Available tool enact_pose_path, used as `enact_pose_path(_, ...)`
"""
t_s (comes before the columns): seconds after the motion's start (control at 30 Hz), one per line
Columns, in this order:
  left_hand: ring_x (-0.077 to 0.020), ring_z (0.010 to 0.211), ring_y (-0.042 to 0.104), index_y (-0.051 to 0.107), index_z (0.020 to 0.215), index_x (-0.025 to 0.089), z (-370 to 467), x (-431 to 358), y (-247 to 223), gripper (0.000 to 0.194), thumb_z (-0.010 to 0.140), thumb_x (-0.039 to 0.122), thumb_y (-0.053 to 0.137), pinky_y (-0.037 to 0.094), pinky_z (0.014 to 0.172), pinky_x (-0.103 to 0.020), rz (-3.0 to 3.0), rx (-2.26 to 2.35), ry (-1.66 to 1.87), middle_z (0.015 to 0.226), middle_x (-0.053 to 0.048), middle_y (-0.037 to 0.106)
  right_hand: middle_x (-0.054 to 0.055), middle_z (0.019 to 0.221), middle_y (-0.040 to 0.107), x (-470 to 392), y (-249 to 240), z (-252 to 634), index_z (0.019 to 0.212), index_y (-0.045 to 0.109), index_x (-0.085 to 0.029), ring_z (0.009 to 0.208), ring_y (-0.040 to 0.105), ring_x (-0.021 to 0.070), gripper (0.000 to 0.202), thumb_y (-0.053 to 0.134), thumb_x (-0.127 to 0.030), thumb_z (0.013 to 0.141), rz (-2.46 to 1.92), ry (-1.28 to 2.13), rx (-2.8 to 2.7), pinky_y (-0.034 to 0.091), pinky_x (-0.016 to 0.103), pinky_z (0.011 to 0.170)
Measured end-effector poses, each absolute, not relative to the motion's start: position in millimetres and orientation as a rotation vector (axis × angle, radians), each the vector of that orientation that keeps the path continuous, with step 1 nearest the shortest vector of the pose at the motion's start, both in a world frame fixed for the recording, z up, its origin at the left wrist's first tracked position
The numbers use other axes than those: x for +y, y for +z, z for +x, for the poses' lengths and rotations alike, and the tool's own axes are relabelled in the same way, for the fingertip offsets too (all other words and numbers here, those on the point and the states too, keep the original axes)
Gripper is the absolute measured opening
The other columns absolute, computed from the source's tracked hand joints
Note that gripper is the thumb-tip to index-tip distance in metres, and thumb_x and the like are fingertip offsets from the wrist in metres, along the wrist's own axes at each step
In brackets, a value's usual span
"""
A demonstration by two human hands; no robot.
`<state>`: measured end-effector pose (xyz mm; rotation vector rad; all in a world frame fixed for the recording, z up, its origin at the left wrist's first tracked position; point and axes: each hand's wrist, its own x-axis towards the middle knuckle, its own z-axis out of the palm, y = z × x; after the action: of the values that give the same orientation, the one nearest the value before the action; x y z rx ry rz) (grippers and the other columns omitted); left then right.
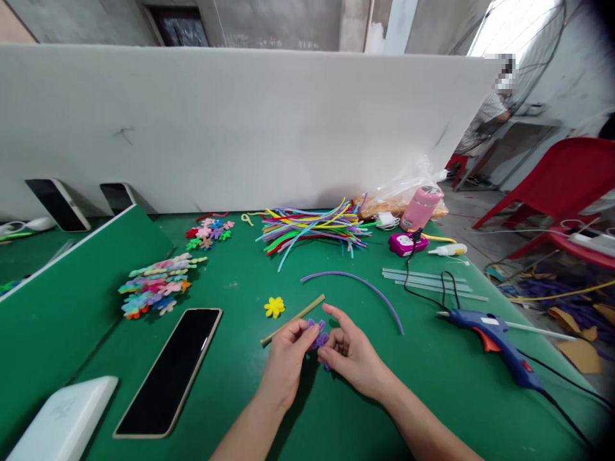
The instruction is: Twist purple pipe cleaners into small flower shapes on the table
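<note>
Between my two hands is a purple pipe-cleaner flower [319, 334], partly hidden by the fingers. My left hand [291, 355] pinches its left side between thumb and fingers. On the other side, my right hand [354, 355] grips the flower's lower right edge with thumb and curled fingers, its index finger raised. A thin tan stick [293, 320] lies on the green table just beyond my left hand. Left of the stick sits a finished-looking yellow flower [274, 307]. One loose purple pipe cleaner [358, 278] curves across the table beyond my right hand.
A blue glue gun [494, 339] with its cord lies at right, near clear glue sticks [432, 282]. Pipe cleaners [317, 230] are heaped at the back. Colourful flowers [158, 285] pile at left, by a phone [170, 371]. A pink bottle [421, 208] stands at the back right.
</note>
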<state>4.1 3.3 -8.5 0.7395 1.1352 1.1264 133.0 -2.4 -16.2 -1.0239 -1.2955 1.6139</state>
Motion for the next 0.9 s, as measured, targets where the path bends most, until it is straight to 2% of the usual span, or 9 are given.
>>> enact_pose_path(0.17, -0.0072, 0.05, 0.04, 0.055, 0.056, 0.014, 7.4, 3.6, -4.9, 0.019, 0.063, 0.024, 0.07, 0.034, 0.047, -0.019, 0.608, 1.145, 1.205, 0.05, 0.005, 0.048, -0.008, 0.057, 0.048, -3.8, -14.7, 130.1, 0.128, 0.027, -0.016, 0.055, 0.054, 0.0114, 0.061, 0.056, -0.017, 0.073, -0.997, 1.623, -1.269, 0.039, 0.025, 0.053)
enact_pose_path(0.33, -0.0089, 0.054, 0.043, 0.058, 0.059, 0.013, 6.3, 5.8, -6.4, 0.018, 0.062, 0.026, 0.07, 0.035, 0.05, -0.02, 0.618, 1.218, 1.245, 0.055, 0.003, 0.051, -0.006, 0.062, 0.051, -4.2, -13.8, 129.0, 0.127, 0.026, -0.015, 0.057, 0.053, 0.0109, 0.062, 0.056, -0.017, 0.073, -0.986, 1.622, -1.252, 0.038, 0.024, 0.055)
enact_pose_path(0.53, -0.0108, 0.056, 0.043, 0.057, 0.062, 0.015, -6.4, 13.4, -7.2, 0.022, 0.074, 0.034, 0.058, 0.036, 0.053, -0.022, 1.0, 1.402, 1.22, 0.057, 0.002, 0.048, -0.005, 0.061, 0.052, -5.7, -16.3, 129.9, 0.128, 0.026, -0.014, 0.054, 0.051, 0.0109, 0.06, 0.053, -0.02, 0.075, -1.009, 1.591, -1.33, 0.038, 0.023, 0.052)
enact_pose_path(0.67, -0.0132, 0.057, 0.045, 0.049, 0.053, 0.018, -17.9, 31.9, -3.9, 0.033, 0.081, 0.036, 0.044, 0.038, 0.055, -0.024, 1.601, 1.631, 1.144, 0.057, 0.002, 0.044, -0.004, 0.063, 0.051, -3.4, -23.0, 131.8, 0.123, 0.036, -0.016, 0.052, 0.045, 0.0097, 0.047, 0.05, -0.021, 0.078, -1.135, 1.347, -1.409, 0.036, 0.022, 0.05)
enact_pose_path(0.8, -0.0155, 0.061, 0.047, 0.048, 0.048, 0.019, -25.8, 57.3, -1.9, 0.033, 0.078, 0.033, 0.046, 0.036, 0.059, -0.026, 1.784, 1.735, 1.049, 0.059, 0.0, 0.046, -0.002, 0.067, 0.049, 0.0, -26.6, 133.3, 0.111, 0.047, -0.016, 0.053, 0.043, 0.0097, 0.032, 0.047, -0.024, 0.08, -1.236, 1.217, -1.429, 0.035, 0.021, 0.049)
enact_pose_path(0.9, -0.018, 0.066, 0.047, 0.055, 0.049, 0.019, -27.7, 74.7, -2.3, 0.031, 0.077, 0.029, 0.048, 0.034, 0.064, -0.028, 1.909, 1.856, 0.925, 0.06, -0.001, 0.05, -0.001, 0.066, 0.049, 0.7, -27.7, 133.6, 0.104, 0.052, -0.016, 0.053, 0.043, 0.0104, 0.026, 0.047, -0.026, 0.08, -1.255, 1.204, -1.462, 0.036, 0.022, 0.049)
